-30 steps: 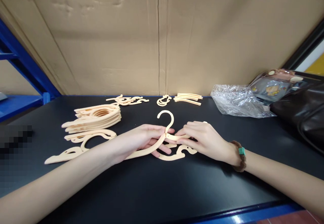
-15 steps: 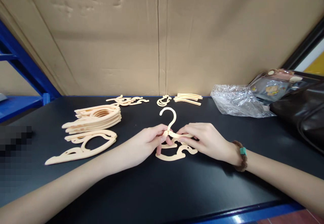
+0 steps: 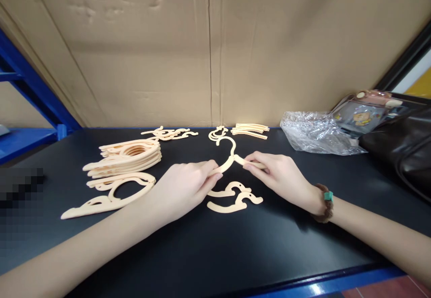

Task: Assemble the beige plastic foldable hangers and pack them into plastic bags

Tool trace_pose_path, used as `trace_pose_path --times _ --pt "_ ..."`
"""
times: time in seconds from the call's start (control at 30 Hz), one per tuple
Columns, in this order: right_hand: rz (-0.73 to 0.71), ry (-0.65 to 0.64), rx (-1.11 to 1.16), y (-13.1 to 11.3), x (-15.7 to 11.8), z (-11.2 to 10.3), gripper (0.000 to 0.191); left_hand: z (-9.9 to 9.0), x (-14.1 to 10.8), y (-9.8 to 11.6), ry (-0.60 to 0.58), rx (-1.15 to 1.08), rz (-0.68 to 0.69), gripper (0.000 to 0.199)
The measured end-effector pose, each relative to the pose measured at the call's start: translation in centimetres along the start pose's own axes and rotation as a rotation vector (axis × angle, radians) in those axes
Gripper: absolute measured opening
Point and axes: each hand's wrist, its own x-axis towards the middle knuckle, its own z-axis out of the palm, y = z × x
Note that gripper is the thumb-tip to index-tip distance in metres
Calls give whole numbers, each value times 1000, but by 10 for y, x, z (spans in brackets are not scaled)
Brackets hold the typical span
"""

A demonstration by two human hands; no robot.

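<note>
Between my hands is a cream plastic hanger (image 3: 226, 166) with its hook pointing up and an arm sloping down to each side. My left hand (image 3: 193, 183) is closed around the left arm of the hanger. The right arm is pinched by my right hand (image 3: 274, 172), whose wrist wears a brown band. Both outer ends of the hanger are hidden by my fingers. Below it, two curved cream hanger pieces (image 3: 229, 206) with small holes lie flat on the black table (image 3: 215, 253), one behind the other.
At left lie a stack of folded hangers (image 3: 124, 158) and a single folded hanger (image 3: 111, 197). Along the back are curved pieces (image 3: 171, 134), small hooks (image 3: 218, 134) and straight strips (image 3: 251, 129). Crumpled clear plastic (image 3: 313, 131) and a dark leather bag (image 3: 400, 145) sit at right.
The hanger has risen off the curved pieces and moved slightly right. My left hand has shifted from its centre joint to its left arm, and the two arms now spread apart.
</note>
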Motion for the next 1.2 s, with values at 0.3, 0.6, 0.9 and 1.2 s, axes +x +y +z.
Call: trace_pose_path --times 0.3,0.6,0.9,1.2 --pt "159 -32 -198 10 3 -4 20 7 8 -26 62 188 136 29" --pt "248 -107 -370 6 3 -13 22 15 9 -29 113 268 305 25" --pt "221 -224 -509 19 4 -22 24 16 9 -28 133 293 354 25" --pt "136 -142 -754 24 0 -30 17 11 5 -19 253 222 356 36"
